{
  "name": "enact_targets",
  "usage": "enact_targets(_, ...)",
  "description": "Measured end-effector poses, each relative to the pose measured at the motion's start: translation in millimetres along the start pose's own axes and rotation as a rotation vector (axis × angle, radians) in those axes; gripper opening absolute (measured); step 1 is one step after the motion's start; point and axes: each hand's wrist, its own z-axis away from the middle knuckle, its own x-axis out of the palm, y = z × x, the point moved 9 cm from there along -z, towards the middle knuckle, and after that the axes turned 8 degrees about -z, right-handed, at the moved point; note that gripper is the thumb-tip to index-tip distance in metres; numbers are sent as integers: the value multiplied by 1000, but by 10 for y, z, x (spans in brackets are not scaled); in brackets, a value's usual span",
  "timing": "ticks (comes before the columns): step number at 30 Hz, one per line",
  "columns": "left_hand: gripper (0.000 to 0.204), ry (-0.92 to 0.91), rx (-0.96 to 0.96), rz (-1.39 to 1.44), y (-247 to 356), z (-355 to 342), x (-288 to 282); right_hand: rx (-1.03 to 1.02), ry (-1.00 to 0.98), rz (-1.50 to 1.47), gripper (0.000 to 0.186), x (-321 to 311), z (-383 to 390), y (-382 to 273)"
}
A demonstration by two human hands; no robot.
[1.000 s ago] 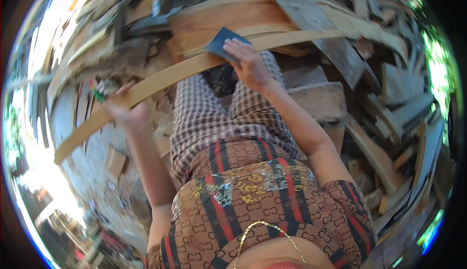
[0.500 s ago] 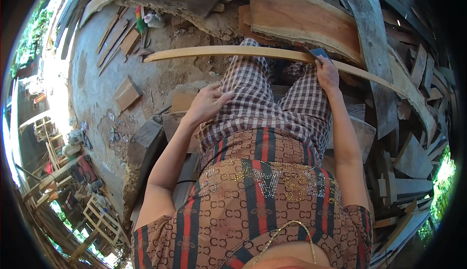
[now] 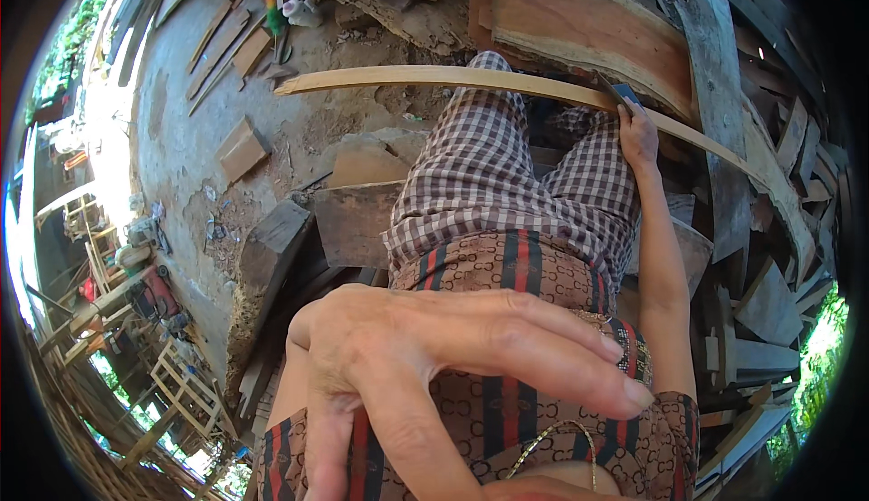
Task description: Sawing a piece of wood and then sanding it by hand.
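A long, slightly curved pale wooden strip (image 3: 398,77) runs left to right across my knees. At its right half my right hand (image 3: 639,139) is closed on a small dark blue flat sheet (image 3: 625,94), pressed against the strip; it looks like folded sandpaper, though I cannot be certain. My left hand (image 3: 389,347) is raised in front of my chest, large and close to the camera. Its fingers are apart and nothing is in them. Checked trousers (image 3: 480,148) cover my legs beneath the strip.
Thick planks (image 3: 597,35) and a weathered grey board (image 3: 715,94) lie beyond and right of my knees, among piled offcuts (image 3: 765,297). A wood block (image 3: 242,150) and narrow sticks (image 3: 217,53) lie on the concrete at left. A cracked timber (image 3: 272,248) stands by my left side.
My left hand has lifted off my left thigh and come up toward the camera. My right hand stays at the strip with the blue sheet. The whole view has shifted slightly.
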Motion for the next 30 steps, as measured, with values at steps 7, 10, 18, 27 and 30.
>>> enact_targets(7, 65, 34, -45, 117, -102, 63, 114, 1, -4, 13, 34, -16, -16, -37)
enact_targets(10, 66, -20, -87, 119, -107, 66, 162, 7, -3, 3, 34, -25, 6, -24)
enact_targets(18, 60, -32, 72, 80, -206, 60, 260, 19, -5, 22, 32, -15, 32, -30)
enact_targets(27, 20, 362, -1073, -1442, 96, 1115, -1091, 48, 3, 17, 34, -39, 6, 74)
enact_targets(30, 18, -103, -1538, -1672, 121, 1926, -1104, 20, 2, 5, 33, -17, -28, 23)
